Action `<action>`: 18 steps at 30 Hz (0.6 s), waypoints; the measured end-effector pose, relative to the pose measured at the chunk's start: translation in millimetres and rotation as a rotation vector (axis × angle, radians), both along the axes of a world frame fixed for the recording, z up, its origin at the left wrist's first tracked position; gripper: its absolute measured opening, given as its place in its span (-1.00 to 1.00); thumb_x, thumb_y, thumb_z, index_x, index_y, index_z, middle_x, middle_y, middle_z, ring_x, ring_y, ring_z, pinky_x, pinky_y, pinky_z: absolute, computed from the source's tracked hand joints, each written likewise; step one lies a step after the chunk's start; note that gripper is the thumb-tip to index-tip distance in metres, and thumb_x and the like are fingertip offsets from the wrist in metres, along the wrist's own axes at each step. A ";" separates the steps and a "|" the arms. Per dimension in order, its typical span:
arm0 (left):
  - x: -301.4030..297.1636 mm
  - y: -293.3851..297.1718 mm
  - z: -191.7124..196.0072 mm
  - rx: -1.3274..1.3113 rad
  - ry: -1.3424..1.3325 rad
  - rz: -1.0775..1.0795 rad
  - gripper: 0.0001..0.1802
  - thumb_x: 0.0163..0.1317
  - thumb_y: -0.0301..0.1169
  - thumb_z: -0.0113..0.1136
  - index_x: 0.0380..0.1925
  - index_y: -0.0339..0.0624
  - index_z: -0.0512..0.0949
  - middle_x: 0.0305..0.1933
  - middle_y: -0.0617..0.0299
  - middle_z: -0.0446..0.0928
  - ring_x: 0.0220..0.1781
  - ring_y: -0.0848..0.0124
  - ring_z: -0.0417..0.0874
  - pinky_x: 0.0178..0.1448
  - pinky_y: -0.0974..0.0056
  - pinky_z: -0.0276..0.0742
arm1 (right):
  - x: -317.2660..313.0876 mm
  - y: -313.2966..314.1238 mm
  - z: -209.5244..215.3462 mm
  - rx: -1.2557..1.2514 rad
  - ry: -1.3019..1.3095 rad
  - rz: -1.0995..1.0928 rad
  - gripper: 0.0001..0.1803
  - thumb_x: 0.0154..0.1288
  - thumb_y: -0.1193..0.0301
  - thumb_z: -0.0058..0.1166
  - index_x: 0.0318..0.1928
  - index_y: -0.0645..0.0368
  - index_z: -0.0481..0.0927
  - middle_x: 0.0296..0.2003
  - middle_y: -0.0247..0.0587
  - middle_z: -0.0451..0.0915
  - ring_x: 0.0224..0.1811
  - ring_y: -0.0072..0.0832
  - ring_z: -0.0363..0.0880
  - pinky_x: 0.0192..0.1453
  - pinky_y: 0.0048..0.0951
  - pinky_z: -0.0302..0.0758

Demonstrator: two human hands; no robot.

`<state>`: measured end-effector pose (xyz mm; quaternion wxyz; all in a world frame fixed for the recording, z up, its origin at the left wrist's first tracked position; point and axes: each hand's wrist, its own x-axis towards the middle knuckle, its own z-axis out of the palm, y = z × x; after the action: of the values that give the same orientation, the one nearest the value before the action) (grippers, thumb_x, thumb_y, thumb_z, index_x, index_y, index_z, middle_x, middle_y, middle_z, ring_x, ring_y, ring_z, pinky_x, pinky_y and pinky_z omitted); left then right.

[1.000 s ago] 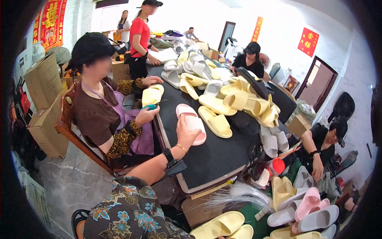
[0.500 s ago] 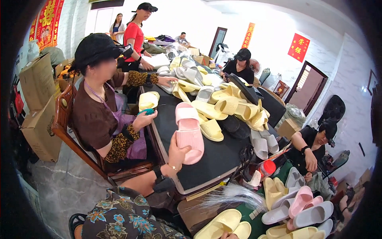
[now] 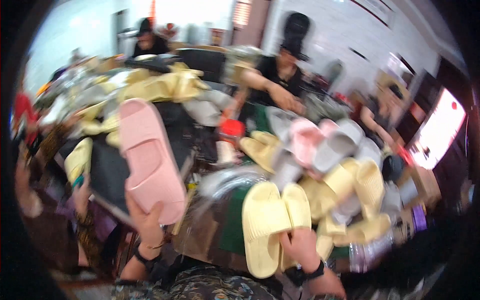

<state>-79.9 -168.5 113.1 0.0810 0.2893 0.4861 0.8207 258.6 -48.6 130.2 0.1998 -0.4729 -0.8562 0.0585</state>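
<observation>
My left hand (image 3: 148, 224) is closed round the heel end of a pink slide slipper (image 3: 142, 132), raised upright with its toe end up. My right hand (image 3: 304, 250) grips a pair of pale yellow slippers (image 3: 263, 212) side by side. Its fingers are partly hidden behind the strap and sole. Just beyond it lies a mixed pile of slippers, with a pink slipper (image 3: 305, 140), a grey slipper (image 3: 334, 150) and a yellow slipper (image 3: 370, 187) among them. The picture is smeared by motion.
A dark table (image 3: 102, 170) at the left bears a heap of yellow and grey slippers (image 3: 160, 85). Clear plastic strands (image 3: 225, 180) lie before me, near a red-lidded jar (image 3: 231, 128). A co-worker in black (image 3: 280, 75) sits across; others sit farther off and at the left.
My view has swung to the right. The pink slipper stays in my left hand. My right hand and the yellow slippers, mostly cut off at the lower edge before, now show fully.
</observation>
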 end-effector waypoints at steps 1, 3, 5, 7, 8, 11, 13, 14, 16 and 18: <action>6.1 0.8 0.9 0.023 -0.011 -0.041 -0.06 0.00 -0.73 0.15 0.42 -0.22 0.00 0.35 0.12 0.21 0.32 0.27 0.31 0.40 0.19 0.20 | 9.7 6.4 10.3 0.060 0.099 0.015 -0.52 0.18 0.13 0.06 -0.72 0.24 0.56 -0.72 0.06 0.48 -0.68 -0.03 0.49 -0.55 -0.13 0.43; 9.8 2.5 0.7 -0.020 -0.030 -0.069 -0.07 0.01 -0.75 0.11 0.43 -0.23 -0.01 0.37 0.10 0.21 0.35 0.25 0.29 0.43 0.18 0.14 | 29.9 14.3 55.0 0.235 0.079 -0.069 -0.59 0.12 0.21 0.14 -0.73 0.23 0.55 -0.76 0.02 0.43 -0.71 -0.04 0.44 -0.57 -0.10 0.37; 20.1 7.2 1.1 0.007 -0.037 -0.138 -0.07 0.02 -0.74 0.12 0.43 -0.24 -0.02 0.37 0.08 0.21 0.35 0.24 0.29 0.43 0.18 0.13 | 49.4 29.9 97.0 0.285 0.117 -0.208 -0.60 0.10 0.23 0.14 -0.72 0.25 0.54 -0.76 0.03 0.43 -0.69 -0.02 0.45 -0.56 -0.10 0.37; 30.1 11.5 -7.0 0.008 -0.040 -0.206 -0.07 0.02 -0.73 0.13 0.43 -0.23 -0.02 0.38 0.08 0.21 0.35 0.24 0.29 0.43 0.19 0.14 | 84.3 56.7 130.2 0.471 0.096 -0.318 -0.59 0.14 0.22 0.10 -0.69 0.29 0.54 -0.72 0.06 0.46 -0.65 0.01 0.48 -0.50 -0.09 0.42; 36.8 11.9 -7.2 -0.002 -0.046 -0.217 -0.06 0.03 -0.73 0.14 0.43 -0.23 -0.03 0.38 0.08 0.21 0.35 0.24 0.29 0.42 0.19 0.14 | 96.8 76.0 156.5 0.349 0.085 -0.431 -0.56 0.17 0.19 0.06 -0.66 0.31 0.57 -0.65 0.13 0.50 -0.56 0.01 0.55 -0.40 -0.10 0.48; 52.3 11.7 -1.4 -0.037 -0.047 -0.286 -0.06 0.03 -0.72 0.16 0.43 -0.23 -0.03 0.38 0.08 0.21 0.35 0.25 0.30 0.42 0.19 0.16 | 146.4 137.8 209.3 0.471 -0.015 -0.519 -0.55 0.23 0.14 0.00 -0.44 0.36 0.62 -0.53 0.23 0.55 -0.43 -0.01 0.62 -0.35 -0.15 0.50; 51.7 9.5 -3.9 -0.027 -0.063 -0.269 -0.04 -0.01 -0.73 0.16 0.43 -0.22 -0.02 0.37 0.09 0.22 0.34 0.27 0.30 0.41 0.20 0.17 | 165.0 179.9 232.0 0.389 -0.012 -0.607 -0.46 0.25 0.03 -0.06 -0.43 0.35 0.62 -0.47 0.26 0.57 -0.34 0.02 0.63 -0.27 -0.09 0.50; 51.5 6.1 -4.1 -0.058 -0.035 -0.273 -0.02 -0.03 -0.73 0.16 0.43 -0.22 -0.02 0.37 0.10 0.22 0.34 0.27 0.31 0.41 0.21 0.18 | 195.1 203.5 223.7 0.391 -0.006 -0.589 -0.46 0.25 0.03 -0.06 -0.43 0.35 0.62 -0.47 0.26 0.57 -0.34 0.02 0.63 -0.27 -0.09 0.50; 57.0 4.1 -6.0 -0.071 -0.031 -0.330 0.01 -0.11 -0.73 0.16 0.43 -0.21 0.00 0.35 0.12 0.23 0.33 0.28 0.31 0.40 0.21 0.21 | 248.9 249.2 210.8 0.435 -0.318 -0.622 -0.44 0.29 0.01 -0.10 -0.31 0.35 0.63 -0.36 0.27 0.60 -0.26 0.06 0.63 -0.19 -0.07 0.52; 62.9 0.6 1.3 -0.145 -0.006 -0.359 -0.03 -0.10 -0.68 0.23 0.39 -0.22 0.05 0.29 0.11 0.28 0.32 0.27 0.33 0.37 0.19 0.27 | 255.5 246.5 190.3 0.284 -0.423 -0.356 -0.51 0.39 0.14 -0.15 0.10 0.26 0.52 0.04 0.19 0.54 0.11 -0.06 0.52 0.21 -0.23 0.41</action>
<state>-17.1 -167.9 114.4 0.2478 0.3624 0.4843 0.7568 514.1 197.8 320.5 0.0884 -0.5844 -0.7821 -0.1975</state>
